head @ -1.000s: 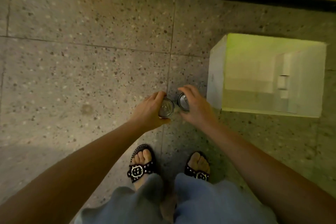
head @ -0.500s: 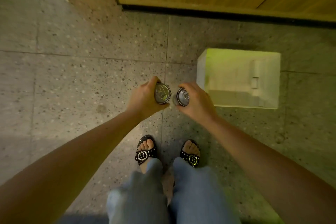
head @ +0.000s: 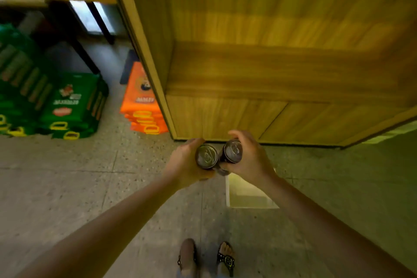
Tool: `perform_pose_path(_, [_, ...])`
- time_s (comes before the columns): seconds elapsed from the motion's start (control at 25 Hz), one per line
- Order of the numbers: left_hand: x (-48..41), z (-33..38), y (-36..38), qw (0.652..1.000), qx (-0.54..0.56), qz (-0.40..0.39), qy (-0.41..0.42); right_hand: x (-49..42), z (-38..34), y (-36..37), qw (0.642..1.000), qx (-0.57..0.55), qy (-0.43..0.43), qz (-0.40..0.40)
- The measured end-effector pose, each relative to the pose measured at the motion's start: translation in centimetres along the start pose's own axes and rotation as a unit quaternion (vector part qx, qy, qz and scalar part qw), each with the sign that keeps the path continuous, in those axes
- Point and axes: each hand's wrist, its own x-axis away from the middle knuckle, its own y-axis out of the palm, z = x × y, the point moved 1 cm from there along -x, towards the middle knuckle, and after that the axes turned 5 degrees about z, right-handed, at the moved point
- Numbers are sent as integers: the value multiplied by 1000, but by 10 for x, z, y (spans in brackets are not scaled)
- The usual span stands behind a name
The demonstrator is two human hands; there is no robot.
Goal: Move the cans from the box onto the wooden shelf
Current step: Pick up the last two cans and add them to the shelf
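One can point(head: 206, 156) is clamped in the left hand point(head: 182, 165), another can point(head: 232, 151) in the right hand point(head: 250, 160); knocked together, either could be dropped before the shelf point(head: 270, 74) is reached.

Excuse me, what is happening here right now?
A person stands on a tiled floor facing a wooden shelf. The left hand holds one can and the right hand holds another can, both upright and close together. The box sits on the floor below the right arm. Neither can is on the shelf yet.
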Motion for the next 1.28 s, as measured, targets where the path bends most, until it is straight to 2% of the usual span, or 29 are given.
perform_pose_path(0.28, [-7, 132, -149, 989, 70, 80, 105, -19, -141, -151, 993, -45, -37, 102])
perform_pose_path(0.44, [-20, 196, -206, 978, 114, 120, 130, -36, -190, -211, 980, -67, -71, 174])
perform_pose_path(0.56, [-41, 241, -235, 971, 138, 128, 145, -59, -214, -251, 973, -72, -99, 197])
perform_pose_path(0.88, [-134, 316, -267, 957, 183, 134, 182, -161, -230, -328, 959, -64, -157, 226])
perform_pose_path(1.28, [-261, 333, -251, 949, 211, 201, 123, -293, -188, -358, 967, -54, -192, 159])
